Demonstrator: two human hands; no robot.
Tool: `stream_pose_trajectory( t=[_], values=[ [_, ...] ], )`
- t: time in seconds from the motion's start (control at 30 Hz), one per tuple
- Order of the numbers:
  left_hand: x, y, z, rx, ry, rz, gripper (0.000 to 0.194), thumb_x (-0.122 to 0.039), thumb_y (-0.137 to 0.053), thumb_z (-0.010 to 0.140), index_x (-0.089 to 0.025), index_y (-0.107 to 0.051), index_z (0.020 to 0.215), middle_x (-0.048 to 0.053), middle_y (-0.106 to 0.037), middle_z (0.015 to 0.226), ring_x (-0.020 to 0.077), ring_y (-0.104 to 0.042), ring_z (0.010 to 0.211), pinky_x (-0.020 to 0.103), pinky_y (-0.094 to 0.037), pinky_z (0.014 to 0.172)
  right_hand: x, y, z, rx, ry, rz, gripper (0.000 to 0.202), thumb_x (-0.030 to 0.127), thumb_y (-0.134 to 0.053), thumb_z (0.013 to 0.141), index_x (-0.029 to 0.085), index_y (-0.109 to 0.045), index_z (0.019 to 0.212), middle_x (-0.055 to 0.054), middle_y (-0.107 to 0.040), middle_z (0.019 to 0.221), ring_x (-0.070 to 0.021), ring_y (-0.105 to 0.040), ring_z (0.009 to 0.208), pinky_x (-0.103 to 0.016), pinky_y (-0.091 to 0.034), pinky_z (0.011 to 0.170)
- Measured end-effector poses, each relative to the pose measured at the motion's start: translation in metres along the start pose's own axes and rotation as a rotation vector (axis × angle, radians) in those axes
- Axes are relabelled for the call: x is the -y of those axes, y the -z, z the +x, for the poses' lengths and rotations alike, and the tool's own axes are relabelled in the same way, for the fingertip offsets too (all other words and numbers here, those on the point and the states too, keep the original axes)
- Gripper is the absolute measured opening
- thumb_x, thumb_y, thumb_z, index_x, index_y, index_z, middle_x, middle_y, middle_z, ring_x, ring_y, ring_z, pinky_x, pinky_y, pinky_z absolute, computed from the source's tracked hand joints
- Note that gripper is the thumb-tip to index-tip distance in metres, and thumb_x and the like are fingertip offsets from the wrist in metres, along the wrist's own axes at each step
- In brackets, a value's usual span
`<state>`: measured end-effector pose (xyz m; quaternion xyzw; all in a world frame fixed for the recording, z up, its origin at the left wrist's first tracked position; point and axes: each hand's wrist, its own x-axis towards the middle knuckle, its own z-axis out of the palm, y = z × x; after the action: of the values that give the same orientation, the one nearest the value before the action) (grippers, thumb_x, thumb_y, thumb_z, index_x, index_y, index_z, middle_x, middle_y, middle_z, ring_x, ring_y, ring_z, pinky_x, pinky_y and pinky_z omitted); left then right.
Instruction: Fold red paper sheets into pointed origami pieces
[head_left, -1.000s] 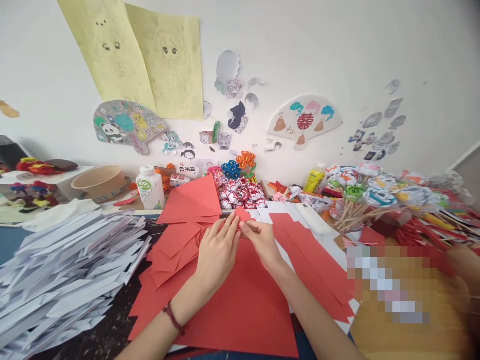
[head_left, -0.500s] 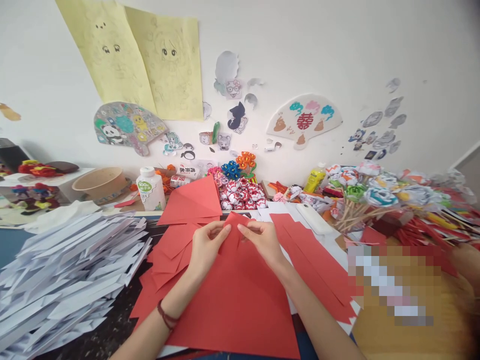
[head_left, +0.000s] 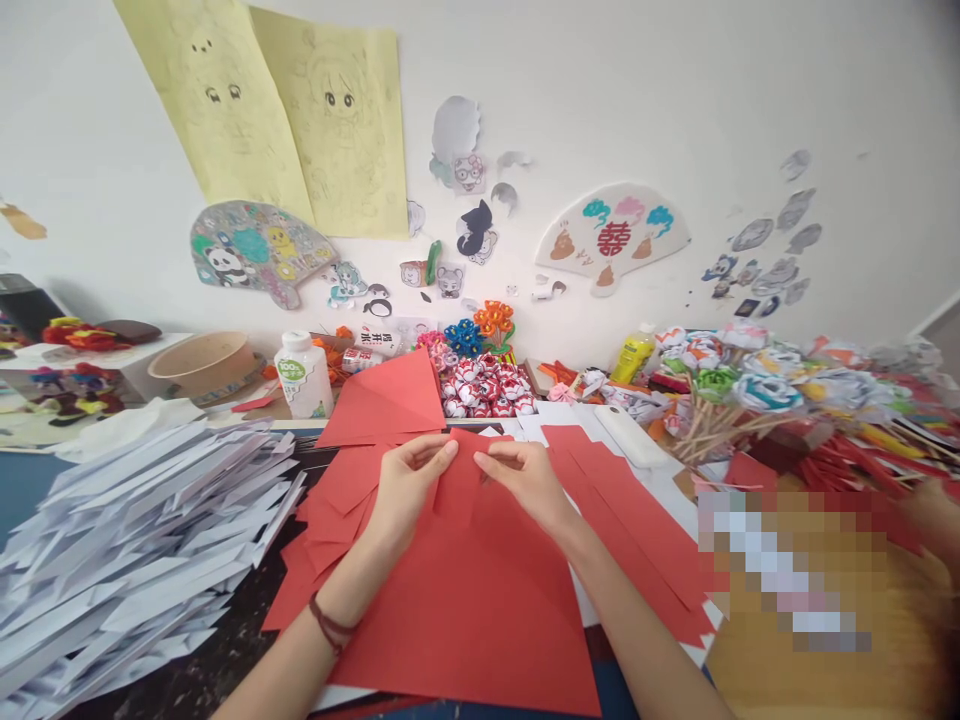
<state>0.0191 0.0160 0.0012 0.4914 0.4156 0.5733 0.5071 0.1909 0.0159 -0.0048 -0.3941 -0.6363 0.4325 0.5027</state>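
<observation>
Red paper (head_left: 466, 480) pinched between both hands' grips.

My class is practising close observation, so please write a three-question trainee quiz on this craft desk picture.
1. True or false: both hands pinch the small red paper piece.
2. What lies left of the left hand? A) stack of white folded papers B) a laptop C) a kettle
3. Fill in: the white bottle by the wall has a ___ label.

Key: 1 true, with the right hand on the other edge; 2 A; 3 green.
</observation>
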Motion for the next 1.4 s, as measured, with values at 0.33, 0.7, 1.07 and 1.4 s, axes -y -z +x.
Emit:
stream_pose_trajectory(
  t=[0.33,0.7,1.07,1.4],
  values=[
    [0.0018,-0.0014,-0.0034,0.021,0.001,-0.017,0.030,-0.039,-0.077,0.072,-0.016,-0.075,0.091,0.007,-0.075,0.094,0.0211,-0.069,0.091,0.028,-0.054,0.082,-0.0002,0.0002,0.0003,-0.075,0.008,0.051,0.025,0.039,-0.069,0.081,0.017,-0.071,0.070,-0.001,-0.065,0.066,-0.0135,-0.061,0.062,-0.025,-0.052,0.062],
    [0.0023,-0.0020,-0.0036,0.021,-0.011,-0.006,0.029,-0.039,-0.075,0.074,-0.016,-0.075,0.092,0.008,-0.075,0.096,0.0212,-0.069,0.090,0.027,-0.054,0.080,0.0030,-0.0001,-0.0010,-0.091,0.027,0.028,0.025,0.039,-0.066,0.084,0.018,-0.075,0.076,-0.002,-0.068,0.067,-0.0150,-0.064,0.064,-0.025,-0.053,0.062],
    [-0.0007,-0.0029,-0.0055,0.032,-0.014,0.001,0.028,-0.039,-0.075,0.073,-0.016,-0.075,0.090,0.008,-0.076,0.093,0.0216,-0.070,0.089,0.027,-0.055,0.078,0.0056,-0.0002,-0.0022,-0.117,0.053,-0.042,0.030,0.043,-0.064,0.085,0.017,-0.072,0.071,-0.002,-0.068,0.067,-0.0158,-0.063,0.063,-0.025,-0.052,0.061],
    [-0.0043,-0.0038,-0.0062,0.036,-0.004,0.002,0.026,-0.037,-0.077,0.071,-0.015,-0.074,0.084,0.008,-0.076,0.089,0.0210,-0.070,0.084,0.027,-0.055,0.076,0.0068,0.0021,-0.0022,-0.069,0.068,-0.062,0.034,0.045,-0.059,0.088,0.017,-0.071,0.073,-0.002,-0.066,0.069,-0.0162,-0.061,0.065,-0.027,-0.050,0.063]
  ],
)
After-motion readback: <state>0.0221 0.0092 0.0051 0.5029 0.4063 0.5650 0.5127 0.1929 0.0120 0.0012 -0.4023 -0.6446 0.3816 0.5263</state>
